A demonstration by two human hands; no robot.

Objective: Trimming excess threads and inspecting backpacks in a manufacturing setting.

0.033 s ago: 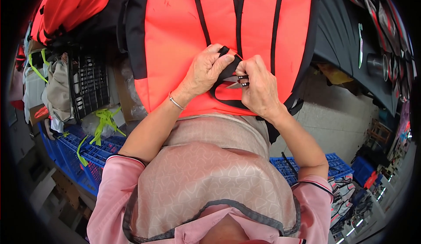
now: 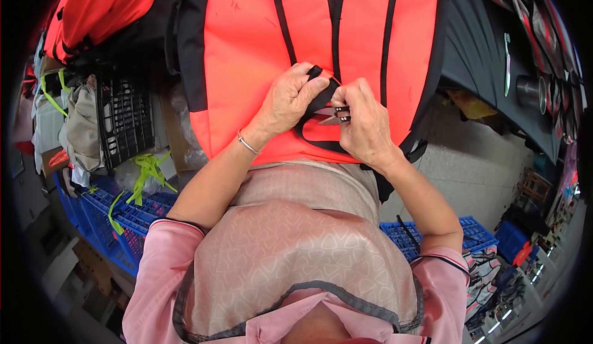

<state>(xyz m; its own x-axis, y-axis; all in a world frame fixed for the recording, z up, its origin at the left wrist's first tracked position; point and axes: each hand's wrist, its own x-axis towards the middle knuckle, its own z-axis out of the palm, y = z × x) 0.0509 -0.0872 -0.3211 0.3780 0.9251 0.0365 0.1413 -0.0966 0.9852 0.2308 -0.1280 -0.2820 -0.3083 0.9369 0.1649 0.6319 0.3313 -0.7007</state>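
Observation:
A large bright orange-red bag (image 2: 238, 54) with black side panels and black trim lines lies in front of me, its near edge against my apron. My left hand (image 2: 289, 100) pinches a black webbing strap (image 2: 319, 99) between thumb and fingers, above the bag's lower part. Close beside it, my right hand (image 2: 364, 121) is closed around small thread snips (image 2: 342, 114) with black ends. The pale blades point left, towards the strap. A loop of the strap hangs below both hands, over the orange-red fabric. My right fingertips are partly hidden behind the hand.
Blue plastic crates (image 2: 130, 205) stand at left, with yellow-green strips (image 2: 147, 174) on them. Behind is a black crate (image 2: 126, 121). A dark cloth-covered surface at right bears a toothbrush (image 2: 508, 66) and a metal cup (image 2: 531, 92). Another orange-red bag (image 2: 99, 10) lies far left.

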